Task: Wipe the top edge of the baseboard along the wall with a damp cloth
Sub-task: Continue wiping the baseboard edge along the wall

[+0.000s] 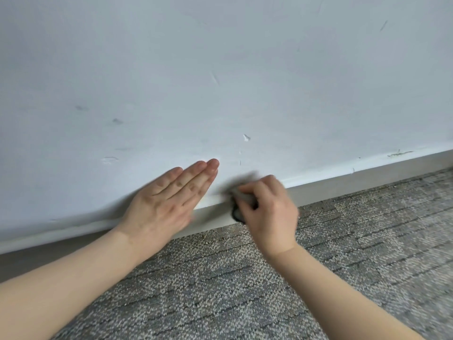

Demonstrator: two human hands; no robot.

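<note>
The grip of the right hand (267,209) is closed: the fingers curl round a bunched grey cloth (241,195) and press it onto the top edge (343,171) of the baseboard (367,179), at the centre of the view. The cloth and knuckles are blurred, so I judge the wipe to be mid-stroke. A darker fold of the cloth hangs down over the face of the board, at 7 o'clock of the knuckles.

At 9 o'clock of that grip the left hand (169,200) holds nothing. It lies flat against the wall (220,69), fingers straight and together and pointing to 2 o'clock, with the heel of the palm over the board's top edge, probably as a brace.

The board runs from 8 o'clock to 2 o'clock across the view, between the wall and the grey carpet (245,278). No wet trail shows on either side of the cloth, so I cannot tell which stretch is done or which way the wiping goes. Toward 2 o'clock a dark smear (399,153) sits on the wall just above the top edge, which suggests that end is not yet wiped. Toward 8 o'clock the edge looks pale and clean, though the left hand and forearm hide part of it. A good share of the visible run seems left.

No bucket, bowl or other container is in view.
</note>
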